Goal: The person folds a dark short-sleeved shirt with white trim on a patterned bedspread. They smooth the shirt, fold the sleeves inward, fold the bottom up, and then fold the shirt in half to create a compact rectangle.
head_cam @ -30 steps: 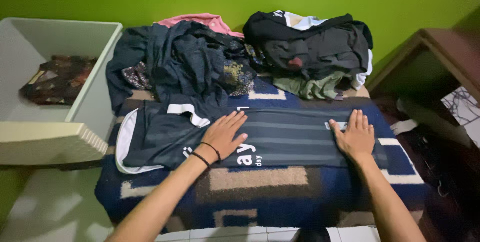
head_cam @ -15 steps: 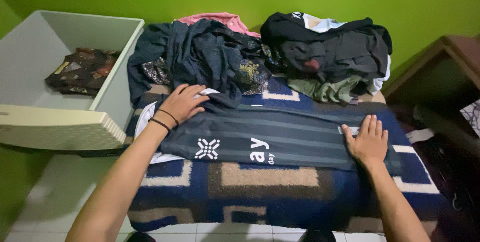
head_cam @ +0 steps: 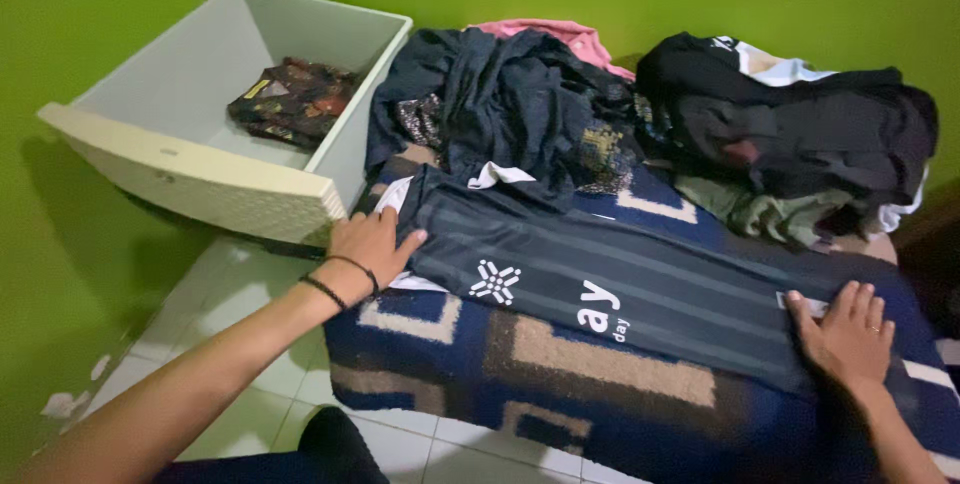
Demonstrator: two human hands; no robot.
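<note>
We find no packages, signs or screens here. The only label-like marks are printed on the dark striped jersey (head_cam: 640,284) folded flat on the blue patterned blanket (head_cam: 520,364): a white snowflake-shaped emblem (head_cam: 495,282) near its left end, and beside it, toward the middle, some white lettering (head_cam: 600,306) running slantwise along the stripes. A small pale tag (head_cam: 800,302) shows at the jersey's right end, partly hidden under our right hand (head_cam: 848,336), too small to make out.
</note>
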